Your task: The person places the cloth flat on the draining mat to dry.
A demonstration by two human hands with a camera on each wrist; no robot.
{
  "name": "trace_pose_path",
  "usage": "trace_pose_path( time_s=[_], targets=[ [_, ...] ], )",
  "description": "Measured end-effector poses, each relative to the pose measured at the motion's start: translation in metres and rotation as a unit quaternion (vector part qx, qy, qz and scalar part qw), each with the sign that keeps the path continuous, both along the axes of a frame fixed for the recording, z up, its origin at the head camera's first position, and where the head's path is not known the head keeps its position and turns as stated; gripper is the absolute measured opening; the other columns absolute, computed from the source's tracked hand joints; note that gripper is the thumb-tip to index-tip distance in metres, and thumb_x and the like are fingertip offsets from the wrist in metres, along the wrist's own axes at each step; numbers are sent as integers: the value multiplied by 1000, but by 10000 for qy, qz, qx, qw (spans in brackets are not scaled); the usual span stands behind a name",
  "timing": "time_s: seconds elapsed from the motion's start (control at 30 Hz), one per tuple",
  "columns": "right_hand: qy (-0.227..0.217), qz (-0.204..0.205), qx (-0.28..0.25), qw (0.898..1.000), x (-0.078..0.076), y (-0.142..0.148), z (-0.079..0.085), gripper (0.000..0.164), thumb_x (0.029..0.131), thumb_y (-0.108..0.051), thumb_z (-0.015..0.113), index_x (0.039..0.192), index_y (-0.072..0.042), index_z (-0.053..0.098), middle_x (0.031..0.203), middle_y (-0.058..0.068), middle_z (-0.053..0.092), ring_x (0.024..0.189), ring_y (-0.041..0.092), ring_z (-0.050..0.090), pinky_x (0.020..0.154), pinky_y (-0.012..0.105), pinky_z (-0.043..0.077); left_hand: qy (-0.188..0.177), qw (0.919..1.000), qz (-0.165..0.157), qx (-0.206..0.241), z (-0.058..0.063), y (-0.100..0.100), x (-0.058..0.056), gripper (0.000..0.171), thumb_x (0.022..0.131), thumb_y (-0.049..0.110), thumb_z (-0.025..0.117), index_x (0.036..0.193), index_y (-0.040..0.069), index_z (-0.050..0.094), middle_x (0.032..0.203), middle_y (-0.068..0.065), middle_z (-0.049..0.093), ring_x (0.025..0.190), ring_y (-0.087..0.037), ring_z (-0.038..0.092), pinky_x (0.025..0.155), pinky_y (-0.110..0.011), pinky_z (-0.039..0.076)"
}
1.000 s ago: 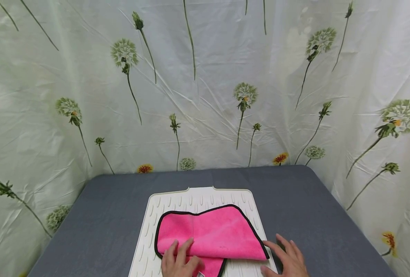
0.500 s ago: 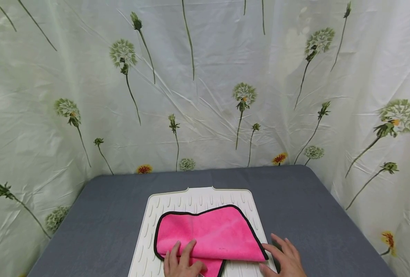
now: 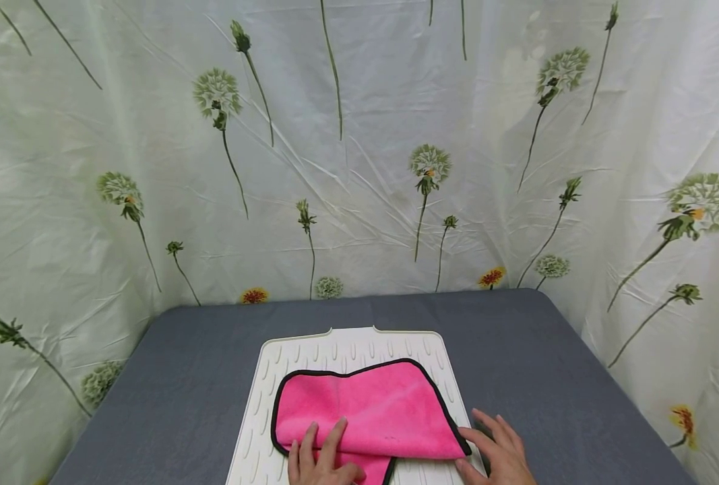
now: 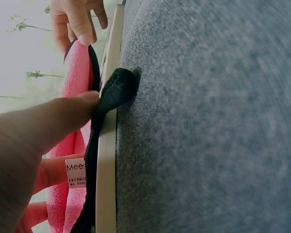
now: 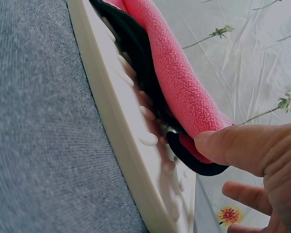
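Note:
A pink towel (image 3: 395,411) with black edging lies folded over on a cream ribbed tray (image 3: 246,434); part of its lower layer shows at the front. My left hand (image 3: 323,461) rests on the towel's front left with its fingers spread. In the left wrist view its thumb (image 4: 68,112) is right at the black edging, near a white printed label (image 4: 76,173). My right hand (image 3: 497,453) pinches the towel's front right corner between thumb and index finger. In the right wrist view, the thumb (image 5: 228,145) presses the corner and the towel hides the index fingertip.
The tray stands on a table with a dark grey cloth (image 3: 517,364), which shows to its left, right and back. Behind the table hangs a pale curtain (image 3: 359,175) printed with dandelions.
My left hand has slid slightly to the right on the towel. My right hand has shifted a little left, its thumb now nearer the index finger at the corner. The towel has hardly moved.

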State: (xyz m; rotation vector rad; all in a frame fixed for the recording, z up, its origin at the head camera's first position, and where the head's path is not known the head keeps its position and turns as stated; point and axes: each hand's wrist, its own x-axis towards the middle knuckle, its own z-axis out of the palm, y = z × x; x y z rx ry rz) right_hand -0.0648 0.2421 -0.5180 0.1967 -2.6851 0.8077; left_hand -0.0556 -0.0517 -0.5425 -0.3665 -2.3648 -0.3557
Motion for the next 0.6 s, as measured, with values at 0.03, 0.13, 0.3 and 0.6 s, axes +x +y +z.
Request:
trace_pose_path(
  time_s=[0.03, 0.13, 0.3, 0.6],
  targets=[
    [96, 3, 5, 10000, 0, 0, -1, 40, 65, -22, 91, 101, -15, 76, 125, 16, 67, 120, 54, 51, 91, 69, 40, -26, 10000, -8, -11, 0, 0, 0, 29, 52, 36, 86, 62, 46, 61, 131, 2, 59, 124, -39, 37, 96, -54, 25],
    [123, 1, 35, 9999, 0, 0, -2, 39, 65, -22, 91, 100, -14, 76, 124, 16, 67, 119, 54, 51, 91, 69, 40, -111, 9999, -7, -64, 1, 0, 1, 26, 53, 38, 86, 61, 47, 62, 132, 3, 59, 124, -40, 37, 98, -55, 24],
    [-114, -56, 71, 9999, 0, -1, 1, 38, 67, -23, 90, 101, -14, 76, 126, 17, 66, 121, 54, 51, 93, 71, 41, -268, 9996, -53, -51, 2, 1, 2, 23, 54, 40, 85, 60, 46, 64, 132, 5, 59, 124, -40, 36, 99, -55, 23],
    [-809, -75, 56, 9967, -3, -3, 10, 28, 73, -25, 88, 97, -19, 76, 131, 19, 64, 128, 56, 48, 101, 72, 39, -443, 9989, -153, -14, 6, 1, 2, 24, 51, 35, 87, 57, 42, 64, 130, 2, 59, 124, -41, 36, 102, -53, 19]
  ],
)
